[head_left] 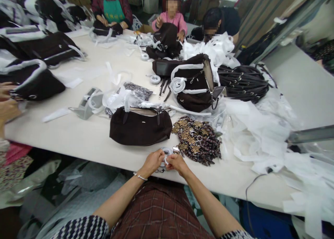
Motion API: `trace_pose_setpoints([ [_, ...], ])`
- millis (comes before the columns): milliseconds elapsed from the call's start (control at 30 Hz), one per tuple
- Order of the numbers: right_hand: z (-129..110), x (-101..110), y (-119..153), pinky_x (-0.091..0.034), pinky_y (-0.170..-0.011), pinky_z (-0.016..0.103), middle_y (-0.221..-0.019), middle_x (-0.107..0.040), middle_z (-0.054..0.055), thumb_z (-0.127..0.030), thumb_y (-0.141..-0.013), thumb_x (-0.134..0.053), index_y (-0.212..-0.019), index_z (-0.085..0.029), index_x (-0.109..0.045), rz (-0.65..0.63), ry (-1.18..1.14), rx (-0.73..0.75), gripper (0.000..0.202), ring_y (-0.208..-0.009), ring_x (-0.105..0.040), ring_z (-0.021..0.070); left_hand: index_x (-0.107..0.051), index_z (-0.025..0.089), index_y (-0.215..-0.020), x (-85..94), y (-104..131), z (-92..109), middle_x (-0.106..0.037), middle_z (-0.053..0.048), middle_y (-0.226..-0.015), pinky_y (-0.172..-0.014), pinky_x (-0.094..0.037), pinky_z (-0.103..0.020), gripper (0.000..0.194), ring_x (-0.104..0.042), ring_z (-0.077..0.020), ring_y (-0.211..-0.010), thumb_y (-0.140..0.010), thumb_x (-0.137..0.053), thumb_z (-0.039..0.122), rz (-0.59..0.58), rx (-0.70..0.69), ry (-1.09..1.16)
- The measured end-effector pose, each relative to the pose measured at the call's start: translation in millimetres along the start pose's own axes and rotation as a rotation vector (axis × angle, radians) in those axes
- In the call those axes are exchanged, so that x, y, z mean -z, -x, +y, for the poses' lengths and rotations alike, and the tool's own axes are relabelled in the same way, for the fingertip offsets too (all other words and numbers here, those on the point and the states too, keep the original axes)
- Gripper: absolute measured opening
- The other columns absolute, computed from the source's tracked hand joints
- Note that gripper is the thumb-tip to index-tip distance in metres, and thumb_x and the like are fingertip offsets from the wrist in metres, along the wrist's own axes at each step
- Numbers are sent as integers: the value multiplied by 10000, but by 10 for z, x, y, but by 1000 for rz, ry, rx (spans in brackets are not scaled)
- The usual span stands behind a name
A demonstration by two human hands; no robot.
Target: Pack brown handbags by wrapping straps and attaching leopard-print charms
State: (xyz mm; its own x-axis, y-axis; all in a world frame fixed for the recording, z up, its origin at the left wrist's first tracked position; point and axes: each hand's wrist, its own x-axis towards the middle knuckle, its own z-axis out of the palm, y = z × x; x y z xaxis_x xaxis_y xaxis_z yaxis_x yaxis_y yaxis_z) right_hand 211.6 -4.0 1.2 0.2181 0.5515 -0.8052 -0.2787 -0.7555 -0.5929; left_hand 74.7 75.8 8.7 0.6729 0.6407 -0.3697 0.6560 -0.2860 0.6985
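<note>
At the table's near edge, my left hand [156, 160] and my right hand [176, 162] meet with fingers pinched. Between them is a small coil of strap [167, 151] in whitish wrapping, partly hidden by the fingers. A bit of metal hardware shows below the left fingers. Just beyond my hands stands a dark brown handbag [141, 127], its top gaping and its handles up. To the right of my right hand lies a heap of patterned hang tags [197, 139] with metal rings.
Behind stands another brown bag [194, 92] with wrapped handles. Black straps [244, 82] are piled at the back right, with white wrapping scraps [263, 134] nearer. A tape dispenser [88, 103] stands left. Several people sit around the table; a co-worker's hands [9, 105] touch a bag.
</note>
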Motion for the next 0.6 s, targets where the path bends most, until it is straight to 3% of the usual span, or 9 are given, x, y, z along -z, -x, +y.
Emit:
trace_pose_setpoints([
  [167,83,-69,-36,-485,-467,228,-512,-604,-39,-186,-735,-671,-634,-187,-532,79,-48,66,172,-433,-541,110,-634,211,-891,-3,0,-7,-661,8,-776,-658,-363,-234,161,-596,-150,-727,-893,-477,247,-4,-13,13],
  [333,144,-70,-50,-450,-446,210,-520,-593,-51,-212,-701,-679,-642,-201,-534,97,-61,112,157,-422,-514,100,-634,203,-815,-5,-4,-16,-646,-2,-730,-652,-347,-241,282,-588,-155,-715,-946,-412,317,-28,-17,9],
  [500,179,-67,-34,-452,-464,214,-495,-555,-65,-158,-693,-608,-674,-204,-535,92,-54,141,88,-430,-510,105,-617,198,-1075,-13,-26,-20,-685,12,-753,-633,-350,-229,238,-610,-147,-696,-869,-499,217,-30,20,17],
  [600,190,-116,-20,-441,-453,219,-459,-525,-72,-162,-689,-576,-685,-215,-499,124,-46,164,93,-414,-497,114,-663,194,-966,-6,-53,-14,-704,8,-743,-625,-357,-221,197,-629,-146,-699,-829,-521,196,-53,19,18],
])
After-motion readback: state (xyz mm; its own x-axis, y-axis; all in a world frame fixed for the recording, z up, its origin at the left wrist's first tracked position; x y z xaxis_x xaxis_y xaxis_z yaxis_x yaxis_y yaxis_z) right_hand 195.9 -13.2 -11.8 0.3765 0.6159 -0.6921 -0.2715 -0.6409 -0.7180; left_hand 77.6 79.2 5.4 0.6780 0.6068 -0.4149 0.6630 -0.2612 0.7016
